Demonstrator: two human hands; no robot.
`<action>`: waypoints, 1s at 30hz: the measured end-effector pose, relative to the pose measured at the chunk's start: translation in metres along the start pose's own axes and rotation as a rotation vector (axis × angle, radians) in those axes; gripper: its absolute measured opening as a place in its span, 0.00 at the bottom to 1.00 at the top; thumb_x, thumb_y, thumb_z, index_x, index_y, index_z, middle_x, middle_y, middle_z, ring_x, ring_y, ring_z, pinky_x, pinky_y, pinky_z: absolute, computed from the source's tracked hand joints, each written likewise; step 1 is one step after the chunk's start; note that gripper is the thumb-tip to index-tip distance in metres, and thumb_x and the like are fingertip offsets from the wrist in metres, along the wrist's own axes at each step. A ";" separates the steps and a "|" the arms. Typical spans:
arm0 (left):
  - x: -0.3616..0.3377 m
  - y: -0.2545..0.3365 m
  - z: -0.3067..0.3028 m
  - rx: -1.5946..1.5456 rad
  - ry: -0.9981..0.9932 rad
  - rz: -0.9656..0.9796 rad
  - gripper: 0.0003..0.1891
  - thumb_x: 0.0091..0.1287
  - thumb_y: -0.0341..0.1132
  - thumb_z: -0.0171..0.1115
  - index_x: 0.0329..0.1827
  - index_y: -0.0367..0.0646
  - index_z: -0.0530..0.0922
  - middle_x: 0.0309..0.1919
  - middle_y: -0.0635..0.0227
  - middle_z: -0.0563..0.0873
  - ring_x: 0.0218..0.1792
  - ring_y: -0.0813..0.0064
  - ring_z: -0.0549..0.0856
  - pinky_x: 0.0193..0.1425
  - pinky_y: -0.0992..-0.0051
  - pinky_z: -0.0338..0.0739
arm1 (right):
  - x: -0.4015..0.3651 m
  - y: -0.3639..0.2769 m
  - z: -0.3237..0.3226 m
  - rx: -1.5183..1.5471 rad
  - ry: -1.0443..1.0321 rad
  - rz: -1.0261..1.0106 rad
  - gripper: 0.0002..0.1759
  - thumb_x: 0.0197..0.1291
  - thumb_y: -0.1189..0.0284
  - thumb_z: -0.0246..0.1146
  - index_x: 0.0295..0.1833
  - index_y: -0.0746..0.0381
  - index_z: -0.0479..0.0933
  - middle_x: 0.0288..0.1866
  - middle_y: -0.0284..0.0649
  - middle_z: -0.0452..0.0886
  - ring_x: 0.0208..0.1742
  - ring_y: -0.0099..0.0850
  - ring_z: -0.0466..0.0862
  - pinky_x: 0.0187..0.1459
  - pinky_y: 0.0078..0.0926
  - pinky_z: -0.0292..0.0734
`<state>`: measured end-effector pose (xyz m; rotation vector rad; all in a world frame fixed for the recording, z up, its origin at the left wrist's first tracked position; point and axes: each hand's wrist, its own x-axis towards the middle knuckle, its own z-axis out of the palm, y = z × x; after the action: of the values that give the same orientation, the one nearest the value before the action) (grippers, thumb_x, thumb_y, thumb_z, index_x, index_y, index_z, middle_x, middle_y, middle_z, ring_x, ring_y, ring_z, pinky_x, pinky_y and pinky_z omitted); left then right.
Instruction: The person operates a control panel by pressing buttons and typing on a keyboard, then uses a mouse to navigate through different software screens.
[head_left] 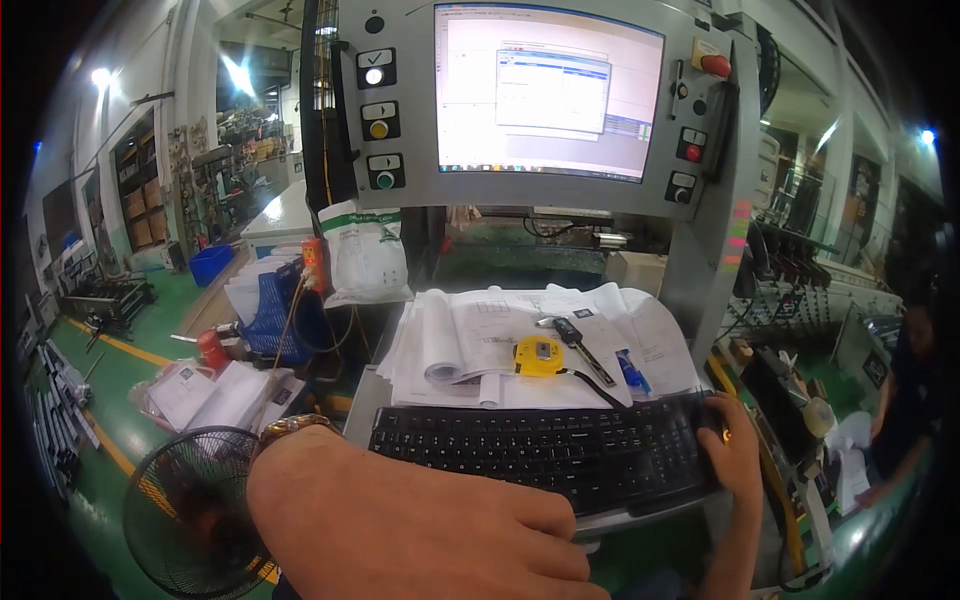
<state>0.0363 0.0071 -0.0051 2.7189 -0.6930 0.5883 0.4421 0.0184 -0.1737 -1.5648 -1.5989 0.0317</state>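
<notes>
A black keyboard [540, 450] lies on a shelf below a machine's screen. My left hand [430, 520] is large in front, over the keyboard's near left part, a watch or bracelet [295, 425] at its wrist. Its fingers are curled and their tips hidden. My right hand [735, 450] is at the keyboard's right end, fingers and thumb bent around a small dark thing with an orange glow that I cannot make out. Behind the keyboard, a yellow tape measure [538, 356], a black-handled cutter-like tool [583, 350] and a blue item [632, 374] rest on paper drawings [490, 325].
The lit screen [550, 90] shows open windows, with buttons [380, 130] beside it. A white bag [364, 255] hangs at the left. A black mesh fan [195, 510] stands at the lower left, near papers [215, 395]. Another person [905, 400] is at the far right.
</notes>
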 end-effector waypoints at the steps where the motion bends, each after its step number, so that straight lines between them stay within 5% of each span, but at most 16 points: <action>1: 0.001 0.001 -0.001 -0.017 0.012 -0.008 0.45 0.79 0.68 0.52 0.77 0.31 0.76 0.49 0.57 0.90 0.47 0.61 0.88 0.52 0.65 0.75 | 0.000 0.001 0.000 0.002 -0.001 -0.001 0.27 0.57 0.75 0.70 0.65 0.66 0.80 0.73 0.50 0.80 0.73 0.48 0.81 0.74 0.39 0.73; 30: 0.001 0.002 -0.001 0.015 0.014 0.010 0.44 0.80 0.68 0.49 0.76 0.31 0.76 0.48 0.58 0.89 0.45 0.61 0.88 0.52 0.65 0.75 | 0.000 -0.004 0.000 0.000 -0.030 -0.007 0.27 0.61 0.73 0.71 0.67 0.65 0.79 0.75 0.51 0.79 0.75 0.48 0.80 0.75 0.41 0.71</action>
<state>0.0358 0.0057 -0.0035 2.7235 -0.7021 0.6166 0.4391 0.0174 -0.1712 -1.5659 -1.6277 0.0516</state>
